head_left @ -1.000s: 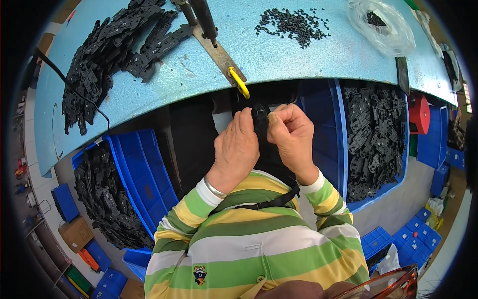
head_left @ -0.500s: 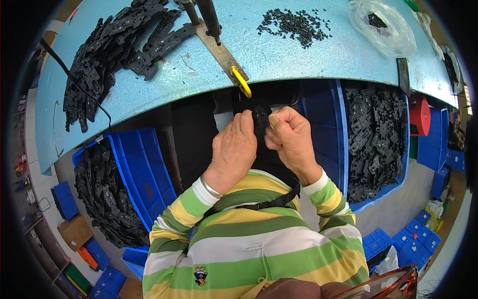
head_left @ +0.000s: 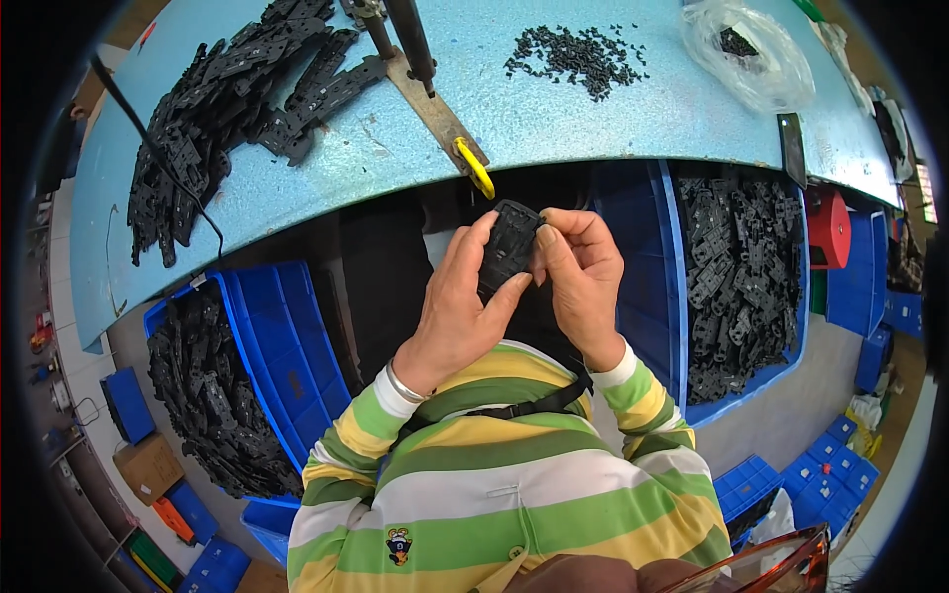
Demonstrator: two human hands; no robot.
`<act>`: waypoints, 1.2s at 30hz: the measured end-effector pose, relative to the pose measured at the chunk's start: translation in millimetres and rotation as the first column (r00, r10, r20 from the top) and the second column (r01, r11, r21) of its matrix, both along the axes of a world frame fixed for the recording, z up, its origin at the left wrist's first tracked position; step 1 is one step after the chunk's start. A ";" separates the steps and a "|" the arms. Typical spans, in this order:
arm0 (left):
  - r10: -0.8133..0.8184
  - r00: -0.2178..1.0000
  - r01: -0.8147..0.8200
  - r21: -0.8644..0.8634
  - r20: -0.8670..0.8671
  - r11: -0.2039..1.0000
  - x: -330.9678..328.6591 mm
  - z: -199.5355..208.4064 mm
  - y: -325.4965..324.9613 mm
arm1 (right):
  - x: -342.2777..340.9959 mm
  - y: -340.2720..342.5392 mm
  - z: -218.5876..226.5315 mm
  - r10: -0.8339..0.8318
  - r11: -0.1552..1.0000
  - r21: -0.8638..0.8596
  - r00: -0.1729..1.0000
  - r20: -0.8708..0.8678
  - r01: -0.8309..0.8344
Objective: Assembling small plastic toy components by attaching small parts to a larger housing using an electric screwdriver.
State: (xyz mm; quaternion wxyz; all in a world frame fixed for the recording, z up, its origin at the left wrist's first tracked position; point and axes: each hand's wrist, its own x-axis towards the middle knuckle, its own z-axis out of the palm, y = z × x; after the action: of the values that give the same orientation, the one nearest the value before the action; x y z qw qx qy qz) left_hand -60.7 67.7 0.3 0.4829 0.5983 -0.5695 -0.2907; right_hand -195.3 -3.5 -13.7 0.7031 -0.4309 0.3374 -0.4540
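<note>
A flat black plastic part [head_left: 510, 240] is held up in front of my body, just short of the table's near edge. My left hand [head_left: 457, 296] grips its left side, thumb along the lower edge and fingers behind. At its upper right edge, my right hand [head_left: 581, 267] is closed in a pinch; whether a small piece sits between thumb and finger is hidden. Beyond the part, a metal bar [head_left: 435, 104] with a yellow hook-shaped piece [head_left: 474, 168] reaches to the table edge, beneath a dark upright tool [head_left: 412, 44].
Black plastic parts [head_left: 213, 119] are heaped on the blue table [head_left: 326, 212] at left. Small black pieces [head_left: 578, 59] lie scattered near a clear plastic bag [head_left: 781, 74]. Blue bins [head_left: 287, 346] of black parts flank me; a red object [head_left: 828, 227] is at right.
The black part has turned so its broad face shows, and both hands have shifted slightly. My left thumb now lies along its lower edge; my right fingers have changed from a curled fist to a pinch.
</note>
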 end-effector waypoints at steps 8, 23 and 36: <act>-0.037 0.998 0.036 -0.024 -0.045 0.999 5.5 2.6 -1.8 | 5.3 -0.7 -0.2 -0.018 0.978 -0.209 1.000 0.000 0.018; -0.004 0.993 -0.013 -0.134 -0.121 0.991 22.6 4.3 -22.8 | 43.5 -17.3 27.7 0.002 0.953 -0.302 0.995 0.096 0.027; -0.068 0.940 -0.012 -0.232 -0.334 0.973 47.7 8.0 -53.3 | 84.6 -51.7 43.6 0.031 0.866 -0.500 0.997 0.069 0.007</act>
State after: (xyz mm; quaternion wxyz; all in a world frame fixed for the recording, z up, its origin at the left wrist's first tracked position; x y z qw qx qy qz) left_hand -13.0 14.3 8.4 0.6358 0.4708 -0.5159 -0.3284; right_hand -110.7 -55.3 30.0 0.5826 -0.5829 0.1794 -0.5372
